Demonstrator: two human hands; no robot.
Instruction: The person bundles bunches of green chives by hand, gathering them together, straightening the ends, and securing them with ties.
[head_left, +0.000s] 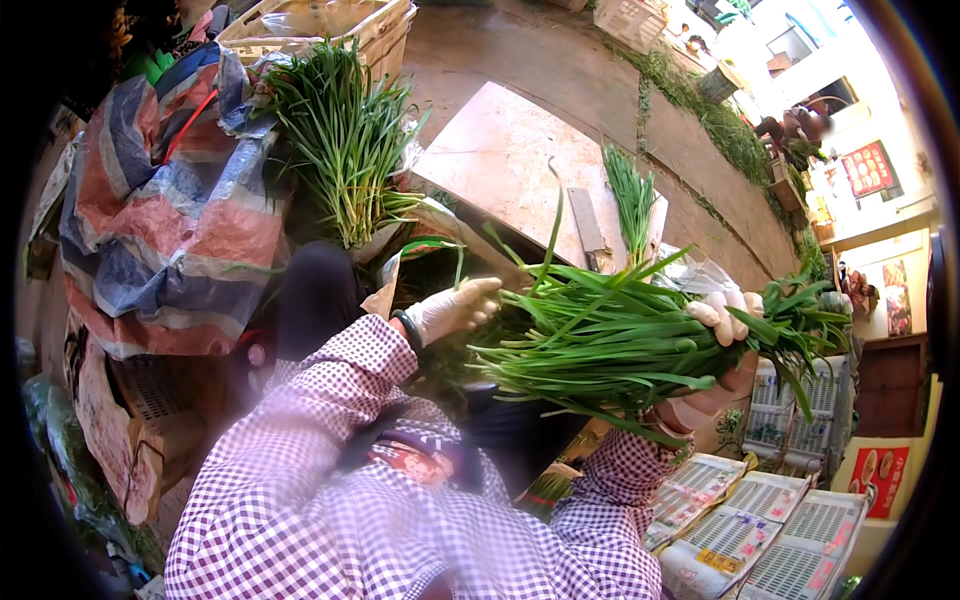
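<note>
My right hand (720, 330), in a pale glove, grips a thick bunch of long green leafy stalks, like garlic greens (607, 345), lying sideways with the pale stem ends pointing left. My left hand (461, 304), gloved and with a dark bangle at the wrist, is held out near those stem ends; its fingers are partly curled, and whether they touch a leaf is unclear. A loose leaf stands up from the bunch. Beyond it a pale board (510, 150) carries a flat-bladed knife (589, 225) and a smaller bundle of greens (630, 199).
A large pile of greens (341, 150) is at the upper left, beside a striped woven plastic sheet (172, 217) and a plastic crate (375, 37). Slatted crates (757, 517) stand at the lower right. Scattered greens (720, 124) line the floor. A person (802, 131) is far off.
</note>
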